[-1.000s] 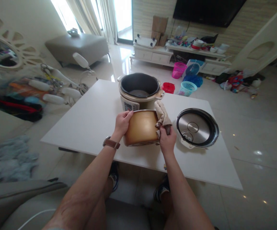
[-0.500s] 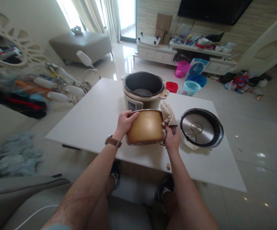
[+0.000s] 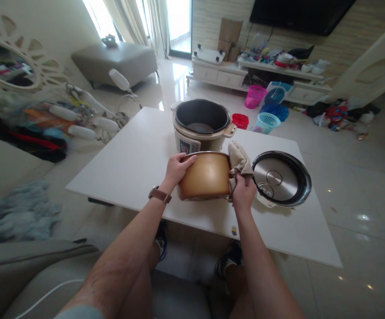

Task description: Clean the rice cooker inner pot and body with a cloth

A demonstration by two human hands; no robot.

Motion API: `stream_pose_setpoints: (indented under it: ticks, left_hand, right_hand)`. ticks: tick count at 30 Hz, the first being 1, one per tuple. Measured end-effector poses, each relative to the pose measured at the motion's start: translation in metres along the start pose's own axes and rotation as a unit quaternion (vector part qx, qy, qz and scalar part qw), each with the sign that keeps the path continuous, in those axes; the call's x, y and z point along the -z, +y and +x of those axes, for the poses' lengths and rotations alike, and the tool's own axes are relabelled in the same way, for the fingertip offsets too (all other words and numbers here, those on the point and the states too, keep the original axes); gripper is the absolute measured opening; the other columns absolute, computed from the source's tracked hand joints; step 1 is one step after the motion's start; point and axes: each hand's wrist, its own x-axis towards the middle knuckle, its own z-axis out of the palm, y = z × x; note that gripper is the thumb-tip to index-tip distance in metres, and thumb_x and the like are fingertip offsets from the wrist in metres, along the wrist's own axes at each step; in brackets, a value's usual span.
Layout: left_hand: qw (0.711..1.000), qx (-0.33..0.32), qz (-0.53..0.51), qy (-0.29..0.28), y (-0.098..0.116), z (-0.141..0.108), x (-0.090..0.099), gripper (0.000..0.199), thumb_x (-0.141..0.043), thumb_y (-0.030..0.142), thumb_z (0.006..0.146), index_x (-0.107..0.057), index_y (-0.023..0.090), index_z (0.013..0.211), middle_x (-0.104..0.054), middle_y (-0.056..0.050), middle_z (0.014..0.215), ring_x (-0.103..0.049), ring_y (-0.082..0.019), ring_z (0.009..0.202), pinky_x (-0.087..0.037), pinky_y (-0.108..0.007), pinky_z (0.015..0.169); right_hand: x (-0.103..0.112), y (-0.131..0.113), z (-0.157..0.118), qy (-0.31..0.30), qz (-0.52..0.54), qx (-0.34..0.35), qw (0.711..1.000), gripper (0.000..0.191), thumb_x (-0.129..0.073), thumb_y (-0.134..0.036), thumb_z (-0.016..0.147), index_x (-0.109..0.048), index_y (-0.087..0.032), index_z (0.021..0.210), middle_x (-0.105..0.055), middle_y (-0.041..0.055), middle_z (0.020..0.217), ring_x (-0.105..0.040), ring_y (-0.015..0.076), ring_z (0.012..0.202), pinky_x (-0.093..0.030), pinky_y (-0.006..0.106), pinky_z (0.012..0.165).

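Observation:
A golden inner pot (image 3: 206,176) is tilted above the near part of the white table, its inside facing away from me. My left hand (image 3: 176,170) grips its left rim, thumb on the outer wall. In my right hand (image 3: 244,190) is a beige cloth (image 3: 240,158), bunched against the pot's right side. Just behind the pot stands the cooker body (image 3: 199,141), open at the top, with a dark cavity and a control panel in front. The cooker lid (image 3: 274,177) lies to the right, its metal underside up.
Everything stands on a white table (image 3: 122,155). On the floor beyond are a red container (image 3: 240,121), a light blue basket (image 3: 266,123) and a pink basket (image 3: 255,96). A lamp with white shades (image 3: 82,132) stands at the left.
The cloth and my right hand have shifted slightly right along the pot's side. My left hand keeps its grip on the rim; the view has moved a little.

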Motion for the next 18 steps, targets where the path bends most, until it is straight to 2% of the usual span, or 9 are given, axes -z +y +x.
stream_pose_setpoints:
  ticks: [3, 6, 10, 14, 18]
  left_hand:
    - [1.000, -0.003, -0.001, 0.001, 0.000, -0.001, -0.003, 0.051, -0.074, 0.060, 0.080, -0.050, 0.019, 0.060, -0.045, 0.003, 0.060, -0.037, -0.010, 0.059, -0.026, -0.026, 0.054]
    - [1.000, -0.003, -0.004, 0.005, -0.002, -0.001, -0.005, 0.051, -0.074, 0.061, 0.080, -0.051, 0.019, 0.061, -0.047, 0.003, 0.060, -0.039, -0.011, 0.059, -0.028, -0.026, 0.054]
    - [1.000, 0.009, -0.017, 0.001, -0.009, 0.000, -0.004, 0.052, -0.072, 0.062, 0.080, -0.051, 0.019, 0.060, -0.046, 0.002, 0.060, -0.038, -0.010, 0.058, -0.026, -0.026, 0.052]
    - [0.999, 0.032, -0.033, -0.003, -0.012, 0.001, -0.002, 0.053, -0.073, 0.064, 0.077, -0.050, 0.019, 0.060, -0.045, 0.002, 0.059, -0.037, -0.010, 0.056, -0.024, -0.026, 0.051]
    - [0.999, 0.022, -0.026, -0.003, -0.008, 0.001, -0.003, 0.053, -0.073, 0.063, 0.077, -0.047, 0.020, 0.058, -0.042, 0.002, 0.058, -0.034, -0.010, 0.056, -0.023, -0.026, 0.051]
  right_hand:
    - [0.004, -0.011, -0.009, -0.052, -0.014, 0.109, 0.993, 0.036, -0.069, -0.045, 0.086, -0.078, -0.018, 0.108, -0.079, 0.0106, 0.101, -0.073, 0.0270, 0.098, -0.056, 0.045, 0.092]
    - [0.005, -0.023, -0.016, -0.101, -0.032, 0.203, 0.973, 0.040, -0.069, -0.042, 0.088, -0.076, -0.024, 0.123, -0.077, 0.0114, 0.121, -0.070, 0.0307, 0.117, -0.052, 0.054, 0.107]
    - [0.002, -0.030, -0.020, -0.140, -0.045, 0.270, 0.951, 0.044, -0.068, -0.036, 0.091, -0.073, -0.028, 0.134, -0.072, 0.0101, 0.136, -0.064, 0.0310, 0.133, -0.046, 0.056, 0.119]
    - [0.002, -0.021, -0.016, -0.124, -0.050, 0.245, 0.960, 0.043, -0.069, -0.037, 0.090, -0.073, -0.027, 0.132, -0.074, 0.0109, 0.132, -0.066, 0.0312, 0.128, -0.048, 0.055, 0.115]
    - [0.004, -0.011, -0.009, -0.067, -0.038, 0.113, 0.991, 0.040, -0.068, -0.046, 0.088, -0.077, -0.019, 0.117, -0.079, 0.0117, 0.111, -0.072, 0.0289, 0.108, -0.055, 0.047, 0.099]
